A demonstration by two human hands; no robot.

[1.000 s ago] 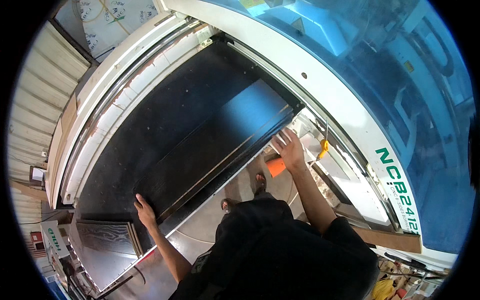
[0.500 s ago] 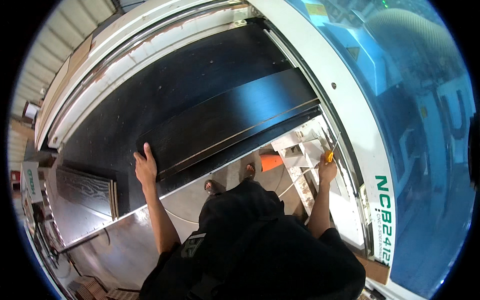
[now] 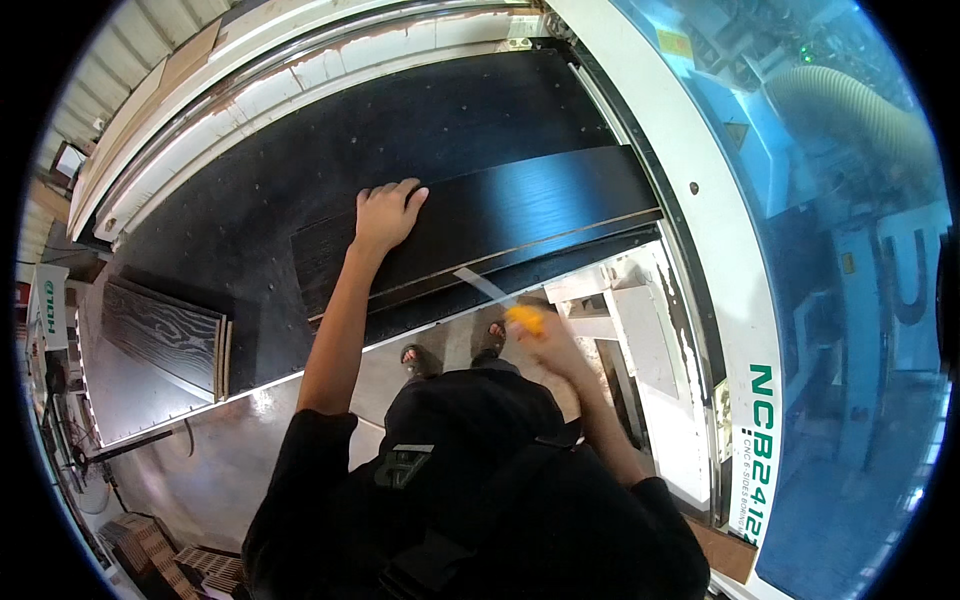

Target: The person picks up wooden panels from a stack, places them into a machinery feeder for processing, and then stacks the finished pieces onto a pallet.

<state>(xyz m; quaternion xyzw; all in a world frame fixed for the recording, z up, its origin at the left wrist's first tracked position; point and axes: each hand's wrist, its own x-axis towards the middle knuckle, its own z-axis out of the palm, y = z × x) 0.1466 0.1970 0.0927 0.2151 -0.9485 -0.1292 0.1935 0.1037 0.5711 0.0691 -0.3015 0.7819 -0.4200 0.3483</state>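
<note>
The long dark board (image 3: 490, 215) lies flat along the near edge of the black surface (image 3: 350, 130), its right end close to the rail at the surface's right end. A lighter brown line runs along the board's near side. The left grip (image 3: 387, 215) rests on the board toward its left end, palm down, fingers reaching to the board's far side and thumb held apart, pointing right; it is not pinching a loose thing. The left forearm comes up from below, crossing the near edge of the surface. The right grip (image 3: 552, 345) is out in front of that near edge, closed around the handle of a yellow-handled tool (image 3: 523, 319). The right forearm slants up and left from the lower right. Hand and tool are blurred; the tool's pale tip points left toward the board's near side, and whether it touches cannot be told.

Near the left end of the surface, by the near edge, a stack of wood-grained boards (image 3: 165, 335) lies well apart from the long board. Beyond the far edge runs a white frame (image 3: 300, 70) with brownish worn patches. To the right stands a blue see-through cover (image 3: 850, 350), a pale ribbed hose (image 3: 850, 105) behind it. Below, sandalled feet (image 3: 413, 360) stand on a shiny grey floor (image 3: 250, 450).
</note>
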